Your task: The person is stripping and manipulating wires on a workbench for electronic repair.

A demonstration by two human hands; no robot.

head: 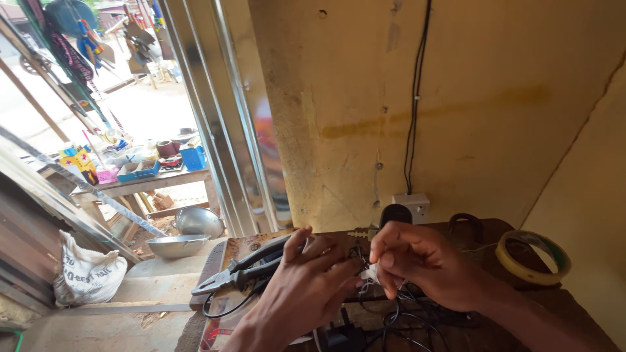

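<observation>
My left hand (306,287) and my right hand (424,264) meet over a wooden workbench (561,306). Between the fingertips of both hands sits a small white part (370,274) with thin black wires (404,319) trailing from it toward me. My right thumb and forefinger pinch the white part; my left fingertips press against it from the left. Black-handled pliers (244,270) lie on the bench just left of my left hand, jaws pointing left.
A roll of tape (533,257) lies on the bench at the right. A white wall socket (412,203) with a black plug (395,214) and a cable sits on the yellow wall. Metal bowls (177,246), a white sack (88,274) and a cluttered table (140,179) are outside at left.
</observation>
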